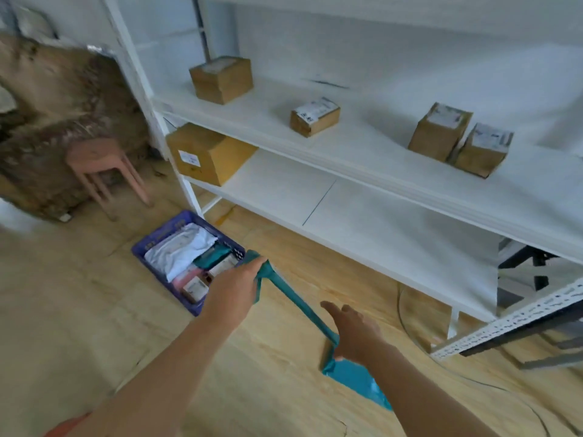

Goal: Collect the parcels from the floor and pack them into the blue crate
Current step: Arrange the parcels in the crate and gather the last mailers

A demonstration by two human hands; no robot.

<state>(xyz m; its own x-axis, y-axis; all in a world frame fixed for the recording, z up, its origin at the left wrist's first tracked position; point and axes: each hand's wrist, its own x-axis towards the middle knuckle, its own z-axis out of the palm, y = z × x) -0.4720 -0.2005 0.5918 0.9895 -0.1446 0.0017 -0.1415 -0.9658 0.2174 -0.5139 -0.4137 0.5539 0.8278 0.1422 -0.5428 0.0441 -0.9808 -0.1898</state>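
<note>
Left hand [239, 285]: fingers curled tight round the upper end of the teal parcel [356, 378], which bunches in the fist; the hand sits just beside the near right corner of the blue crate [157, 234]
Right hand [353, 332]: holds the lower part of the teal parcel at the thumb side; the other fingers reach forward, loosely spread; the contact under the palm is hidden
Teal parcel: a soft plastic mailer, pulled into a narrow twisted band between the two hands; its wide flat end hangs below the right hand, over the floor [79, 294]
Blue crate: stands on the floor in front of the left post of the shelf unit [347, 146], long side running away from the camera
Crate contents: white mailers [183, 247] fill the far and middle part; a second teal packet [211, 255] lies at the right wall; a pink packet [189, 275] and a small labelled box [195, 288] lie at the near end
Shelf unit: white, two open boards in view
Upper board: four cardboard boxes, one at the left [220, 78], one in the middle [314, 116], two touching at the right [438, 130] [482, 149]
Lower board: one larger cardboard box [205, 152] at the left end, overhanging the front edge
Stool [94, 159]: pink, on the floor left of the shelf unit, well apart from the crate
Rack [504, 323]: perforated grey metal rail at the right, partly under the shelf unit
Image quality: blurred; label text cannot be read
</note>
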